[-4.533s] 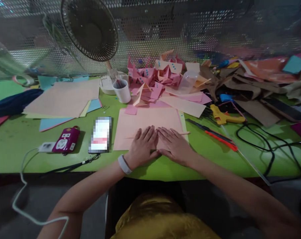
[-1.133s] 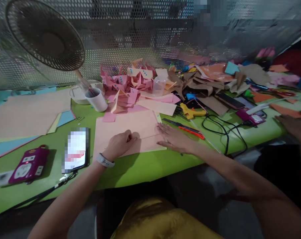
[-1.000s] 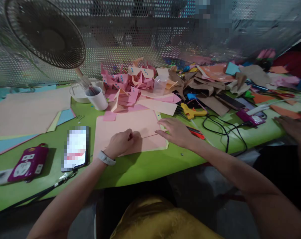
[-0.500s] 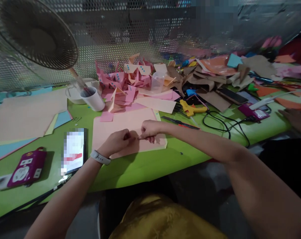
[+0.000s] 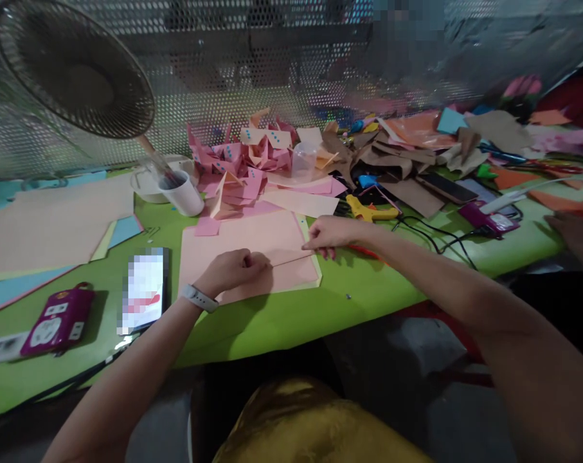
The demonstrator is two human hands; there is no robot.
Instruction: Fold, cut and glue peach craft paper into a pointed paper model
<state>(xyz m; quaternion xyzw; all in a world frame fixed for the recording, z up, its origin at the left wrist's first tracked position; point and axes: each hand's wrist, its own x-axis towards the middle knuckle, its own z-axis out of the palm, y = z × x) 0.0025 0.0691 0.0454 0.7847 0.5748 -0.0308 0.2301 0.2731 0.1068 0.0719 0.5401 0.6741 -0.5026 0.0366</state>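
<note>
A pink paper sheet [image 5: 252, 235] lies on the green table [image 5: 281, 321] in front of me. My left hand [image 5: 234, 270], with a white wristband, rests as a closed fist on the sheet's near half. My right hand [image 5: 328, 233] pinches at the sheet's right edge. A thin straight stick [image 5: 291, 257] runs across the paper from my left fist to my right fingertips. Whether paper is wrapped around it I cannot tell.
A fan [image 5: 74, 71] and a white cup [image 5: 185, 193] stand at the back left. A phone [image 5: 144, 289] and a purple device [image 5: 54, 321] lie left of the sheet. Behind it are folded pink pieces [image 5: 243, 161], a yellow glue gun [image 5: 368, 209] and cables [image 5: 430, 235]. Another person's hand [image 5: 575, 235] is far right.
My hands lay flat side by side on the sheet; my left curled into a fist. My right hand met it half a second ago, then slid right along the stick to the edge.
</note>
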